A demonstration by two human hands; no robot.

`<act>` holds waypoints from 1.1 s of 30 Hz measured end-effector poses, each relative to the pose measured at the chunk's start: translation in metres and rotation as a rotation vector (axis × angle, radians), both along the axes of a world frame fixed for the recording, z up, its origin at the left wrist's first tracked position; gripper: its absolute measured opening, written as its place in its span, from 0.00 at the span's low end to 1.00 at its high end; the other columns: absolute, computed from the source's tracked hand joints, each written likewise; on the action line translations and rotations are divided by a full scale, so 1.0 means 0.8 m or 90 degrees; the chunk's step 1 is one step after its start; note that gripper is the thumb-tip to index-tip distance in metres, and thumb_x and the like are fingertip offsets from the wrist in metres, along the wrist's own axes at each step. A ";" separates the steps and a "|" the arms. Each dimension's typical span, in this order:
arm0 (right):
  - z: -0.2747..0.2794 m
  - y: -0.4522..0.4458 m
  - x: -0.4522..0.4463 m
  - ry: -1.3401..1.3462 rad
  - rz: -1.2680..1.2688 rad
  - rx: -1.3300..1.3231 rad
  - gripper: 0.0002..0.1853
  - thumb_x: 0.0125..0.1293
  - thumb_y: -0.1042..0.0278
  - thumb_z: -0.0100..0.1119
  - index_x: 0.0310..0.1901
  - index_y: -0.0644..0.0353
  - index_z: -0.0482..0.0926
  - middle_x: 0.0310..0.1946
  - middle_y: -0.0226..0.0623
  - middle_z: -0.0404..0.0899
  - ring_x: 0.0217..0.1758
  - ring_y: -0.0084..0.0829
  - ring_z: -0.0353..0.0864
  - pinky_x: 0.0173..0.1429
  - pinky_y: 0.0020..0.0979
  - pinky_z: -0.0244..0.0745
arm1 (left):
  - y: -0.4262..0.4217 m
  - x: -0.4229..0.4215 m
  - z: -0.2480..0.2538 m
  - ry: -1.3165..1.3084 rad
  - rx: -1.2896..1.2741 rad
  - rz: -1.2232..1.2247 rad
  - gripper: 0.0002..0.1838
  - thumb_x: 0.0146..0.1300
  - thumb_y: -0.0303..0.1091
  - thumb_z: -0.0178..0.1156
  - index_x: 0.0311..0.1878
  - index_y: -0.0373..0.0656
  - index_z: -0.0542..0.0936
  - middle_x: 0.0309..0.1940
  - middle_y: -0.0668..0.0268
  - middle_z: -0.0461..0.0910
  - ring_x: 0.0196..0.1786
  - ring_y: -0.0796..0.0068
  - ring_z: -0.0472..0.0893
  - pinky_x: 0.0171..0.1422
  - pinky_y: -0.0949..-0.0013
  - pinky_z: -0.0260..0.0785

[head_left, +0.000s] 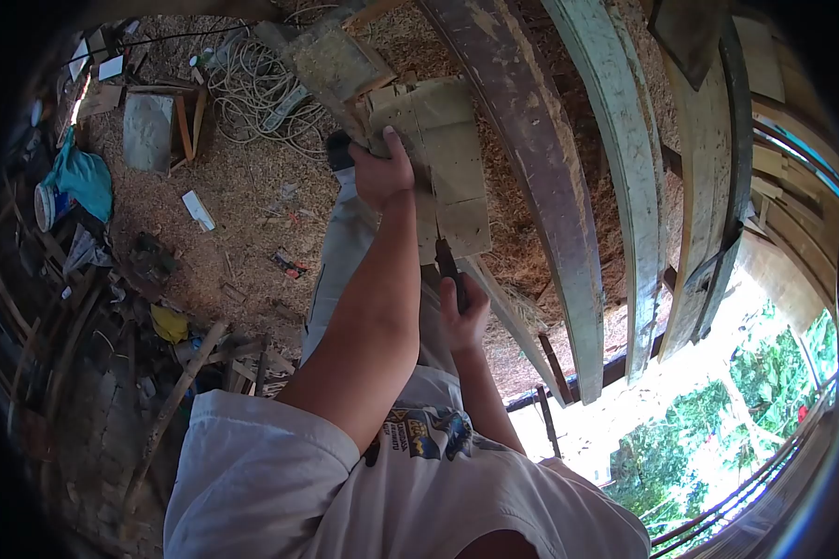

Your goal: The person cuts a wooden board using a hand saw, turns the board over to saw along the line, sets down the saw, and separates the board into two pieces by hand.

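Observation:
A flat, tan board (461,168) with lines across it lies below me at the upper centre. My left hand (383,174) presses on its left edge, the thumb extended over the board's face. In my right hand (463,317) is the dark handle of a saw (448,270), the fingers wrapped round it. The thin blade reaches up from the handle along the board, near a long line in it. How deep the blade sits in the board is too small to tell.
Long curved planks (541,158) stand to the right. At the upper left are a coiled pale rope (261,88), a wooden box (149,129) and a teal bag (84,177). Sawdust covers the ground (242,205). Scrap sticks (182,382) lie at the lower left.

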State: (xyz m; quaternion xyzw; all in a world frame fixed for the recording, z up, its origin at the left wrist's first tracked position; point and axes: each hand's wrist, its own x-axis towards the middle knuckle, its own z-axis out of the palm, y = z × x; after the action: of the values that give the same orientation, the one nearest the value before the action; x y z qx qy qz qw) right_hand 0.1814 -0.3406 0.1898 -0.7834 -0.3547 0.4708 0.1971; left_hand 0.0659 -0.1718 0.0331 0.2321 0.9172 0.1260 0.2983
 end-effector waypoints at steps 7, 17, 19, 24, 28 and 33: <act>-0.002 -0.002 -0.008 -0.026 -0.008 0.000 0.20 0.74 0.60 0.66 0.27 0.61 0.73 0.15 0.37 0.68 0.17 0.27 0.64 0.25 0.37 0.60 | -0.001 0.002 -0.010 0.063 -0.015 0.001 0.36 0.68 0.69 0.59 0.60 0.43 0.73 0.44 0.46 0.89 0.47 0.38 0.88 0.50 0.39 0.80; -0.015 0.039 -0.023 -0.021 -0.034 -0.009 0.17 0.73 0.61 0.65 0.28 0.61 0.76 0.15 0.42 0.73 0.17 0.31 0.74 0.26 0.38 0.66 | -0.006 0.002 0.000 0.023 -0.039 -0.009 0.43 0.72 0.72 0.51 0.68 0.39 0.70 0.50 0.38 0.87 0.51 0.31 0.87 0.55 0.36 0.78; 0.007 0.012 -0.016 -0.048 0.004 0.054 0.17 0.73 0.61 0.65 0.28 0.62 0.77 0.15 0.42 0.74 0.17 0.32 0.77 0.26 0.39 0.68 | 0.003 0.003 -0.005 0.021 -0.015 -0.008 0.43 0.71 0.72 0.51 0.69 0.39 0.70 0.51 0.38 0.86 0.51 0.31 0.87 0.55 0.36 0.78; -0.041 0.051 -0.018 -0.003 -0.037 0.026 0.18 0.73 0.59 0.65 0.30 0.64 0.78 0.15 0.40 0.73 0.19 0.28 0.73 0.26 0.38 0.66 | -0.003 0.003 -0.009 0.065 0.017 -0.012 0.38 0.71 0.70 0.54 0.61 0.40 0.73 0.45 0.45 0.88 0.48 0.37 0.88 0.49 0.38 0.79; -0.037 0.046 -0.027 -0.028 -0.039 0.003 0.18 0.73 0.59 0.66 0.29 0.63 0.79 0.16 0.44 0.75 0.18 0.34 0.78 0.26 0.40 0.69 | -0.007 0.004 -0.006 0.052 0.026 -0.015 0.39 0.72 0.71 0.54 0.63 0.40 0.73 0.46 0.45 0.88 0.48 0.36 0.88 0.49 0.39 0.79; -0.011 -0.003 -0.019 -0.024 -0.037 0.031 0.19 0.73 0.59 0.66 0.28 0.63 0.77 0.16 0.43 0.74 0.17 0.32 0.76 0.25 0.39 0.67 | -0.005 0.001 -0.010 0.021 0.021 -0.017 0.41 0.72 0.71 0.52 0.67 0.39 0.71 0.46 0.44 0.88 0.49 0.36 0.88 0.51 0.38 0.79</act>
State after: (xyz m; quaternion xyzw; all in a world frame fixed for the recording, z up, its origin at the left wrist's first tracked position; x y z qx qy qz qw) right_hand 0.1662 -0.3432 0.1810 -0.7969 -0.3472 0.4411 0.2230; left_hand 0.0665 -0.1756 0.0253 0.2513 0.9167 0.1331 0.2807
